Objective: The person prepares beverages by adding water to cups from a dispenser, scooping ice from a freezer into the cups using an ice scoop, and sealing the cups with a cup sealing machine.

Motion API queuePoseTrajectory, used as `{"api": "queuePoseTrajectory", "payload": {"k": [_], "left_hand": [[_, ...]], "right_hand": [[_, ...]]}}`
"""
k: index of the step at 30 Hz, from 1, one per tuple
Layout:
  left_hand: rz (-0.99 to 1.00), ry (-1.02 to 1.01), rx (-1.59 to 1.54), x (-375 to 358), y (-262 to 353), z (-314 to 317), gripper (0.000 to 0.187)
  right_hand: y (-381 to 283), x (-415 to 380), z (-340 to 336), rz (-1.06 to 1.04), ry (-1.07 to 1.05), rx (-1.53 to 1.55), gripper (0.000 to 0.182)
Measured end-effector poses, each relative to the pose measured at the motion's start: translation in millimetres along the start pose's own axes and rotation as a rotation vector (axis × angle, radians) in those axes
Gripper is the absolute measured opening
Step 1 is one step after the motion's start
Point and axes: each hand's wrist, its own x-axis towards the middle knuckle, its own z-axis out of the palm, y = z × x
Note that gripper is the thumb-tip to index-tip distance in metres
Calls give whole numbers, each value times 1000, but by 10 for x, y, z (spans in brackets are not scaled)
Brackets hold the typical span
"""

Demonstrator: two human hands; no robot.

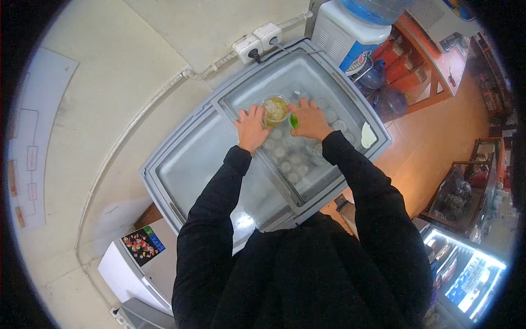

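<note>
From my remote seat I see a clear cup (275, 109) between the two hands, at the freezer (203, 153); it has yellowish contents with pale pieces. I cannot tell if it rests on the glass or inside. The left hand (251, 130) is half open, fingers apart, tips at the cup's side. The right hand (310, 120) is likewise half open, near a green patch (294, 121). Under them, round containers (293, 159) show dimly. Farther, a water cooler (345, 27) carries a blue bottle (378, 10).
</note>
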Motion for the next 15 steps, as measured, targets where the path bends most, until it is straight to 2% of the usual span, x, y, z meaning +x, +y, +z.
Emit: {"api": "queuePoseTrajectory", "payload": {"k": [6,10,15], "left_hand": [[-55,-26,-10,-41,63,-14,35],[-71,-35,31,-102,183,-4,38],[-174,-5,197,-186,326,67,56]], "right_hand": [[-14,-42,-46,-24,-7,-19,60],[27,-92,-23,-40,-4,-24,66],[-24,-175,-50,50,-17,5,75]]}}
